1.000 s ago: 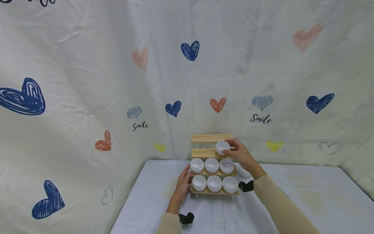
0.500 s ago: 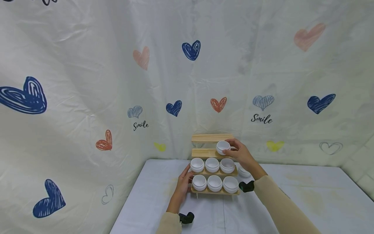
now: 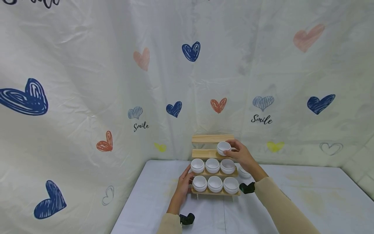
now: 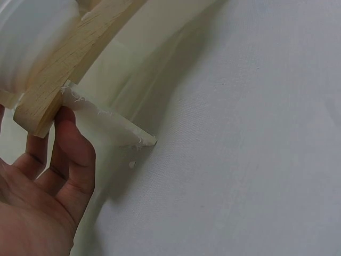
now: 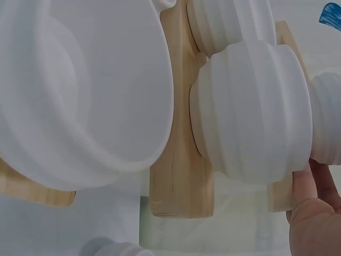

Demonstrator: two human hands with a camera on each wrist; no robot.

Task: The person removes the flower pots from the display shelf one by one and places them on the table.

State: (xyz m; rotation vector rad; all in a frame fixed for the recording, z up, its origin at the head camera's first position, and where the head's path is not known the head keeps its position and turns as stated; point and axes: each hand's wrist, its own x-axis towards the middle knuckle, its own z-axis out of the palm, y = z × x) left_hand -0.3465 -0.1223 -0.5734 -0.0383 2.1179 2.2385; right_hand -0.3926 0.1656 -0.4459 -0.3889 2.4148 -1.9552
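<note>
A tiered wooden rack [image 3: 204, 153] stands on the table, with clear plastic-looking supports under it. Three small white bowls [image 3: 215, 184] sit on its bottom tier and three more on the tier above. My right hand [image 3: 242, 155] pinches another white bowl [image 3: 223, 148] by its right side, at the right end of the third tier. In the right wrist view, fingertips [image 5: 305, 186] meet that bowl's lower wall. My left hand [image 3: 182, 182] grips the left end of the rack's lower part; its fingers [image 4: 74, 144] curl against the wooden slat [image 4: 80, 56].
The rack's top slat [image 3: 212, 138] bears nothing. One more white bowl [image 3: 244, 173] is on the table right of the rack, partly behind my right forearm. A white cloth [image 3: 292, 208] covers the table. Heart-printed curtain [image 3: 233, 65] hangs close behind the rack.
Almost nothing differs: both hands, the rack and the held bowl keep their places. Only the head view shifts by a few pixels.
</note>
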